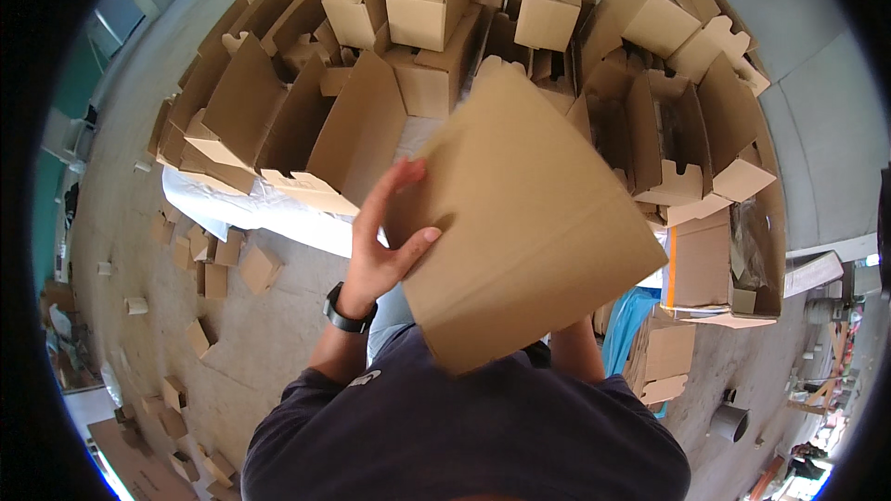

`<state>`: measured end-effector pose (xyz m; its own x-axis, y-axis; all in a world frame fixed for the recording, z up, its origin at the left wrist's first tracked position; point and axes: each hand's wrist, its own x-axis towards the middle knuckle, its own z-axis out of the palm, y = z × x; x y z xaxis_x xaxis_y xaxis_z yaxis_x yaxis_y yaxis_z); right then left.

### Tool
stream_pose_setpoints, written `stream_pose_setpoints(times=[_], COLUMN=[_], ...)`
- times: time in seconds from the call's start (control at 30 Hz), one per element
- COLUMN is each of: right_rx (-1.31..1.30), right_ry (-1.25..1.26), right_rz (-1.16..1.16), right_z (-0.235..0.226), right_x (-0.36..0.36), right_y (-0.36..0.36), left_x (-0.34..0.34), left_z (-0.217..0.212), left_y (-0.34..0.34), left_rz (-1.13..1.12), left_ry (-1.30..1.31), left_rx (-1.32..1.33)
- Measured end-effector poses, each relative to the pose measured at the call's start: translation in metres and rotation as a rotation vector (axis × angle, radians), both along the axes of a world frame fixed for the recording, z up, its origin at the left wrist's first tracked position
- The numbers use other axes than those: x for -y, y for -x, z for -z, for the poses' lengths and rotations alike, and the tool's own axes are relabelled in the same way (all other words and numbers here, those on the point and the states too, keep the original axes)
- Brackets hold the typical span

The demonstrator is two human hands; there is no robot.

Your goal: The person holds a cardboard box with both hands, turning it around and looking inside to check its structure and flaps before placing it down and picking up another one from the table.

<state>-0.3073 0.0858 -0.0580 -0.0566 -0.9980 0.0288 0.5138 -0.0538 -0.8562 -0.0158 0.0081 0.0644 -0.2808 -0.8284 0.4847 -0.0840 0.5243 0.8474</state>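
Head view: the left hand point(374, 264) has fingers and thumb clamped on the left edge of a box point(534, 223), which lies rightward, tilted, its length running from chest toward open boxes point(427, 22); the right hand is hidden, its grip untold.

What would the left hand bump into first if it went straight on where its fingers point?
Most likely the large brown cardboard piece: the left hand is right at its left side, though depth leaves the exact contact unclear.
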Motion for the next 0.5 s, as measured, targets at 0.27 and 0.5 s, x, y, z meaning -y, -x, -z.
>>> stream_pose_setpoints(times=[0.27, 0.5], right_rx=[0.471, -0.125], right_ry=[0.11, 0.067], right_rz=[0.122, 0.457], right_z=[0.062, -0.057], right_x=[-0.008, -0.027], right_y=[0.031, 0.058], left_x=[0.003, -0.001], left_z=[0.136, 0.17], left_y=[0.004, 0.014], left_rz=[0.008, 0.331], left_ry=[-1.118, -1.184], left_rx=[-0.311, -0.646])
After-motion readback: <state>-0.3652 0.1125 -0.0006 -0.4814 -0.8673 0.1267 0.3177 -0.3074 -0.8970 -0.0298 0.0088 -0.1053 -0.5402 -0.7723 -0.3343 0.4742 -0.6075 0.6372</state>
